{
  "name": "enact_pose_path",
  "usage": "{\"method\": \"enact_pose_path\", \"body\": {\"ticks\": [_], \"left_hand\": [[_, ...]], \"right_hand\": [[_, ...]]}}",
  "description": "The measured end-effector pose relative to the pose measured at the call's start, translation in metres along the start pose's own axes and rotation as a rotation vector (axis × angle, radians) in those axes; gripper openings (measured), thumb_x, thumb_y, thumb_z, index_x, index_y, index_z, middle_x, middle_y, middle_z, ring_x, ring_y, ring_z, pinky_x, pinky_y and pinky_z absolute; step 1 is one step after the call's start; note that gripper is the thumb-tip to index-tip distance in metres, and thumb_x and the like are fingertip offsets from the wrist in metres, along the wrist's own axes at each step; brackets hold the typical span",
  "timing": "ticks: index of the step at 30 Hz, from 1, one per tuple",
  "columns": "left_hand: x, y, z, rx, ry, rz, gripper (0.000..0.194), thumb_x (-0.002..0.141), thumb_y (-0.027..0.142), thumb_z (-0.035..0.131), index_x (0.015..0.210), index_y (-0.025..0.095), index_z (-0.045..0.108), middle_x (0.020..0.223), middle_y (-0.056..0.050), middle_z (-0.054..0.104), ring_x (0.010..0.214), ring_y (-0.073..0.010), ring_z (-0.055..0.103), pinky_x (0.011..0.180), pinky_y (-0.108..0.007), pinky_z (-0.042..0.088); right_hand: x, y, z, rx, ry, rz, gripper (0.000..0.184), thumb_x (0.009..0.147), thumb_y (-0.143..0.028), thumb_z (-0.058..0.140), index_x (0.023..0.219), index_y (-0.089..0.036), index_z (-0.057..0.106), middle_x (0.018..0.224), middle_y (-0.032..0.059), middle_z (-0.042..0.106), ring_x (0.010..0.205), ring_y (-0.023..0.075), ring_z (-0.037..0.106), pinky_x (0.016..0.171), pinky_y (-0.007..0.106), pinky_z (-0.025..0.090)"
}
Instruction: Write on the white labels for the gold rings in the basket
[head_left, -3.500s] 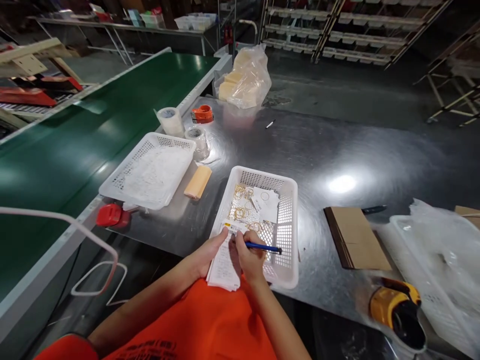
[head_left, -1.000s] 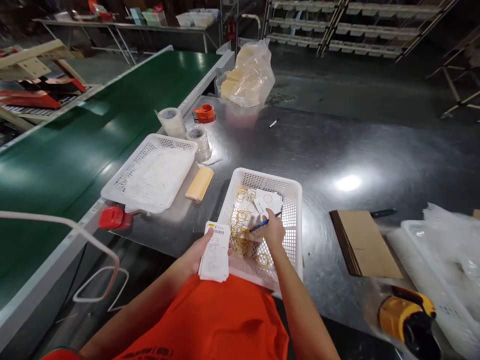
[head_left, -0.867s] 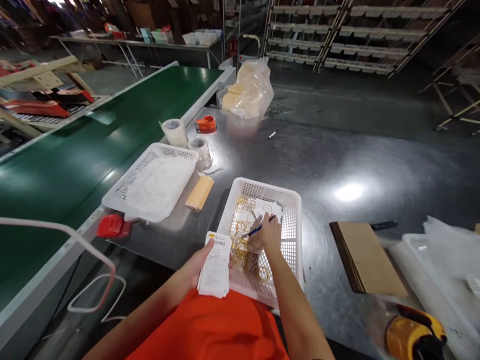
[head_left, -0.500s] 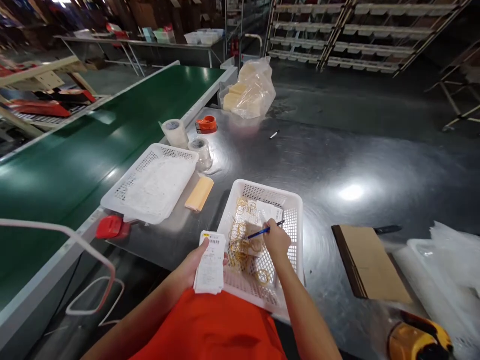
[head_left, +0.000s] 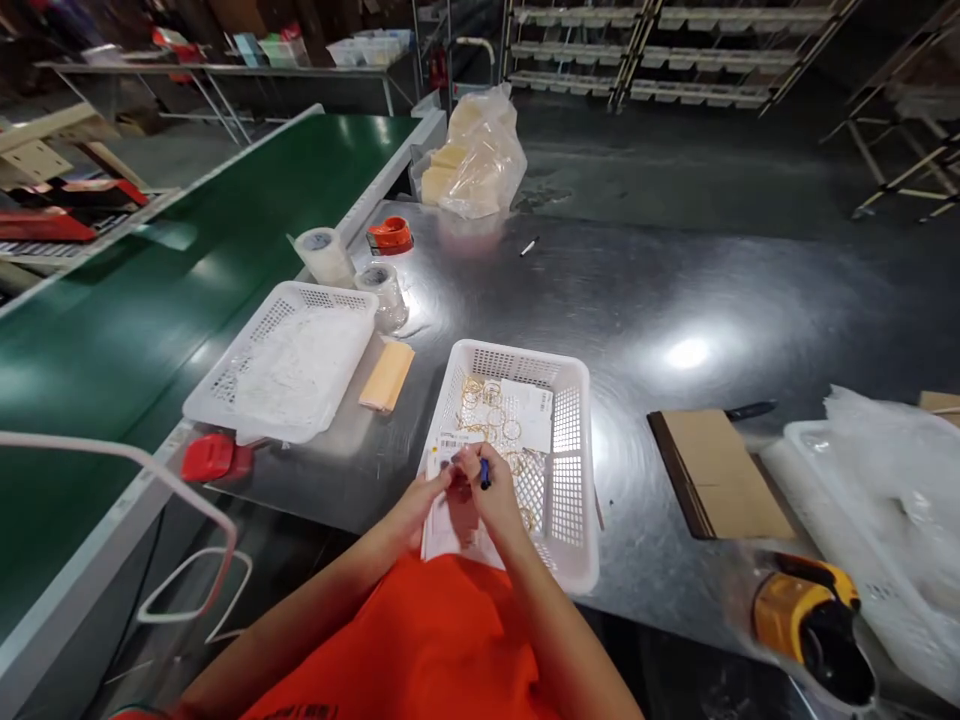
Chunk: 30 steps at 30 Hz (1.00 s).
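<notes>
Left grip [head_left: 420,506]: closed round the left edge of the slip stack [head_left: 444,532], thumb on top, rest of the fingers mostly hidden underneath. Right grip [head_left: 493,497]: fingers curled in with the blue pen [head_left: 485,474] tucked between them, one end poking out toward the camera. Its fingertips meet the left thumb over the upper part of the stack; can't tell whether they pinch the top sheet or just rest there.

Stack position: directly in the left grip, under the right fingertips, in front of the orange shirt [head_left: 427,640]. Barcode end points away from the wearer and overlaps the near-left side of the white basket [head_left: 582,460] in view. Can't tell if it touches the rim.

Basket sits on the metal worktop [head_left: 622,300]. Inside: thin yellow loops [head_left: 480,432] along the left half, a white card [head_left: 534,414] near the far end, just beyond the right grip. Peach bundle [head_left: 388,376] left of the basket, apart from both hands. Cardboard pile [head_left: 724,475] well off to the right.
</notes>
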<state>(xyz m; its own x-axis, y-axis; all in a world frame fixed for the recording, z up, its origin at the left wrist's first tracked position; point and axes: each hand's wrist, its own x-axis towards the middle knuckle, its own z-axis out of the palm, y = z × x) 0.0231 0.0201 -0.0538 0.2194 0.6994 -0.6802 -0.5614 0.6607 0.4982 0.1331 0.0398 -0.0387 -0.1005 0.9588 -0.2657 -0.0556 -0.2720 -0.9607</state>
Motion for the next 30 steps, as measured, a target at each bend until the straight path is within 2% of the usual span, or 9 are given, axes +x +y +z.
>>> {"method": "enact_pose_path", "body": {"ticks": [3, 7, 14, 19, 22, 24, 26, 28, 30], "left_hand": [[-0.008, 0.006, 0.001, -0.099, -0.010, -0.115, 0.023, 0.080, 0.028, 0.064, 0.095, 0.010, 0.064, 0.074, -0.008, 0.070, 0.066, -0.0205, 0.066, 0.073, -0.034, 0.051], [-0.016, 0.010, -0.003, -0.106, -0.116, -0.253, 0.033, 0.088, 0.033, 0.051, 0.101, 0.006, 0.064, 0.085, -0.015, 0.072, 0.072, -0.0260, 0.068, 0.077, -0.040, 0.051], [-0.023, 0.007, -0.004, -0.063, -0.249, -0.286, 0.037, 0.088, 0.035, 0.049, 0.105, 0.006, 0.062, 0.087, -0.018, 0.071, 0.077, -0.0295, 0.068, 0.080, -0.044, 0.048], [-0.025, 0.010, 0.003, -0.096, -0.238, -0.365, 0.042, 0.091, 0.042, 0.042, 0.095, 0.006, 0.064, 0.081, -0.016, 0.070, 0.073, -0.0260, 0.067, 0.079, -0.041, 0.048], [-0.024, 0.009, 0.003, -0.153, -0.247, -0.363, 0.047, 0.089, 0.051, 0.043, 0.094, 0.009, 0.065, 0.082, -0.014, 0.070, 0.073, -0.0251, 0.067, 0.079, -0.040, 0.049], [-0.023, 0.008, 0.002, -0.192, -0.243, -0.339, 0.048, 0.088, 0.053, 0.044, 0.097, 0.011, 0.064, 0.083, -0.012, 0.070, 0.074, -0.0245, 0.066, 0.079, -0.040, 0.049], [-0.022, 0.008, 0.001, -0.204, -0.237, -0.330, 0.047, 0.089, 0.053, 0.044, 0.100, 0.011, 0.064, 0.085, -0.011, 0.071, 0.076, -0.0241, 0.067, 0.080, -0.039, 0.049], [-0.021, 0.009, 0.001, -0.203, -0.238, -0.326, 0.048, 0.089, 0.053, 0.043, 0.102, 0.011, 0.063, 0.085, -0.012, 0.071, 0.079, -0.0243, 0.067, 0.083, -0.039, 0.048], [-0.021, 0.010, 0.000, -0.198, -0.236, -0.327, 0.049, 0.089, 0.053, 0.044, 0.102, 0.010, 0.063, 0.084, -0.013, 0.071, 0.078, -0.0243, 0.067, 0.084, -0.038, 0.048]], "right_hand": [[-0.006, -0.006, -0.012, -0.131, 0.107, -0.119, 0.028, 0.085, -0.047, 0.049, 0.081, -0.020, 0.053, 0.065, -0.0001, 0.060, 0.054, 0.0135, 0.055, 0.052, 0.025, 0.042], [0.006, -0.011, -0.040, -0.370, 0.282, -0.270, 0.024, 0.085, -0.038, 0.050, 0.097, -0.020, 0.060, 0.087, 0.0053, 0.067, 0.075, 0.0176, 0.060, 0.070, 0.030, 0.046], [0.012, 0.001, -0.048, -0.421, -0.053, -0.275, 0.022, 0.082, -0.030, 0.052, 0.098, -0.021, 0.065, 0.111, 0.0092, 0.066, 0.103, 0.0231, 0.061, 0.085, 0.036, 0.047], [0.004, 0.007, -0.039, -0.483, -0.078, -0.364, 0.017, 0.082, -0.026, 0.054, 0.093, -0.021, 0.066, 0.117, 0.0115, 0.064, 0.109, 0.0239, 0.059, 0.091, 0.038, 0.046], [-0.001, 0.002, -0.037, -0.538, 0.002, -0.422, 0.019, 0.082, -0.029, 0.055, 0.095, -0.021, 0.066, 0.116, 0.0125, 0.063, 0.111, 0.0266, 0.057, 0.094, 0.043, 0.044], [-0.009, -0.004, -0.037, -0.437, 0.108, -0.425, 0.026, 0.085, -0.034, 0.051, 0.106, -0.022, 0.060, 0.112, 0.0120, 0.065, 0.105, 0.0253, 0.058, 0.090, 0.042, 0.045], [-0.018, -0.013, -0.035, -0.191, 0.112, -0.373, 0.033, 0.091, -0.043, 0.040, 0.115, -0.024, 0.050, 0.098, 0.0084, 0.067, 0.082, 0.0201, 0.062, 0.073, 0.036, 0.050], [-0.029, -0.019, -0.032, 0.036, 0.018, -0.313, 0.033, 0.093, -0.048, 0.032, 0.108, -0.024, 0.049, 0.076, 0.0017, 0.062, 0.059, 0.0152, 0.054, 0.054, 0.028, 0.045], [-0.037, -0.022, -0.027, 0.104, -0.034, -0.280, 0.033, 0.092, -0.050, 0.035, 0.087, -0.022, 0.052, 0.061, -0.0023, 0.052, 0.051, 0.0127, 0.047, 0.049, 0.025, 0.039]]}}
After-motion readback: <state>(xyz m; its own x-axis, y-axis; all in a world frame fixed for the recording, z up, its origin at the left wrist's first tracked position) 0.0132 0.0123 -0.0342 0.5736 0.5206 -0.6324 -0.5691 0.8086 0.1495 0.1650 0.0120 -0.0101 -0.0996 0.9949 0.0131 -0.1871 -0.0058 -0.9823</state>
